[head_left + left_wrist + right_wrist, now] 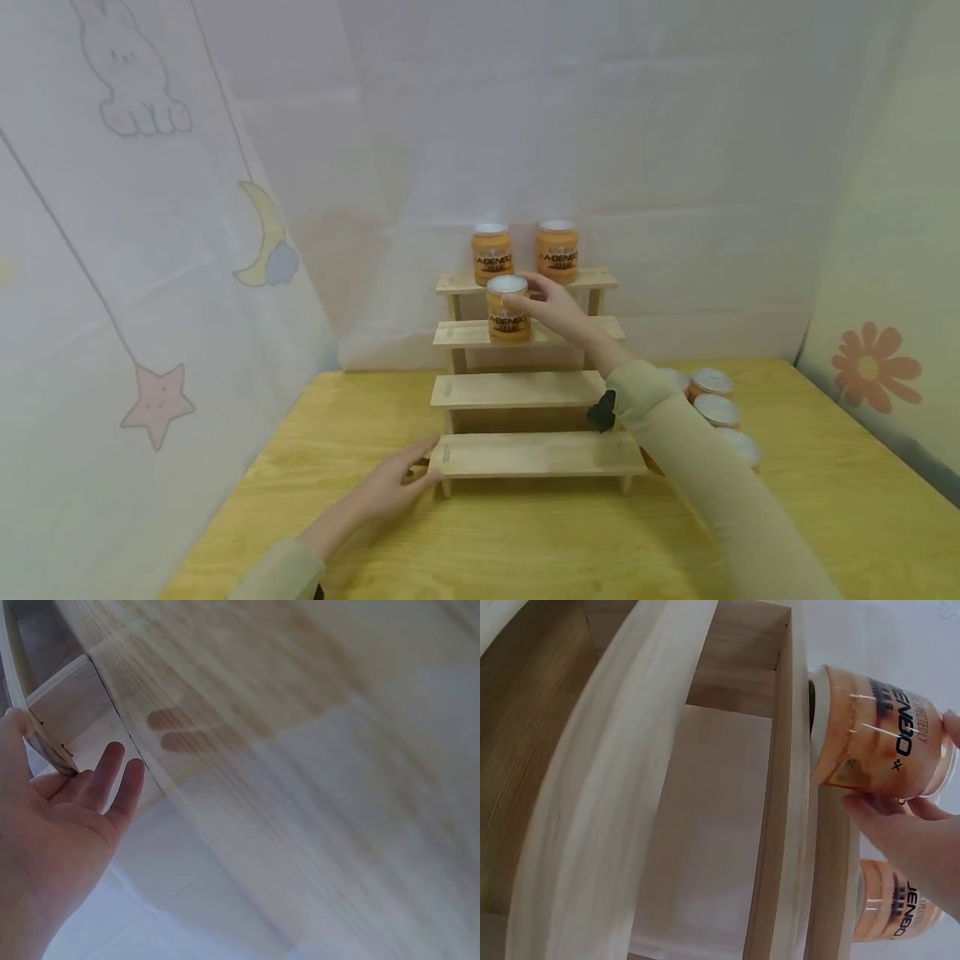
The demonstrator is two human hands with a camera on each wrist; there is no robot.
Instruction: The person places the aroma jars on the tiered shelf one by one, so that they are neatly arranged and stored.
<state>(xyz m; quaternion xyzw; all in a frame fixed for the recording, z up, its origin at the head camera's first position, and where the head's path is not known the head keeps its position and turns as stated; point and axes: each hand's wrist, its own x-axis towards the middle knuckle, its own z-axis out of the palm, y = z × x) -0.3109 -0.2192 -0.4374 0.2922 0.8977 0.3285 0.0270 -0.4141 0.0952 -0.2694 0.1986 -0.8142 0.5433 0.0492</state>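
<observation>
- Three orange cans carry dark lettering in the head view that seems to read "A-BENBO"; the smaller print around it is too blurred to make out.
- Two of these, a left can (pixel 492 250) and a right can (pixel 557 246), stand upright and apart on the top board of a four-step wooden shelf (pixel 517 390).
- The person's right hand (pixel 558 312) grips the front can (pixel 507 312) by its side, fingers and thumb around it; it is upright at the left half of the second board from the top, label facing forward.
- The left hand (pixel 386 490) touches the left end of the lowest board.
- More cans (pixel 717 410) are grouped on the yellow wooden table (pixel 555 550), right of the shelf, partly behind the right sleeve (pixel 720 483); their labels are hidden.
- The left wrist view shows that hand with relaxed, mostly straight fingers, thumb against the board.
- In the right wrist view the gripped can's letters "JENBO" run sideways, with an "X"-like mark near them; whether its base touches the board is hard to tell. Another can below shows the same letters.
</observation>
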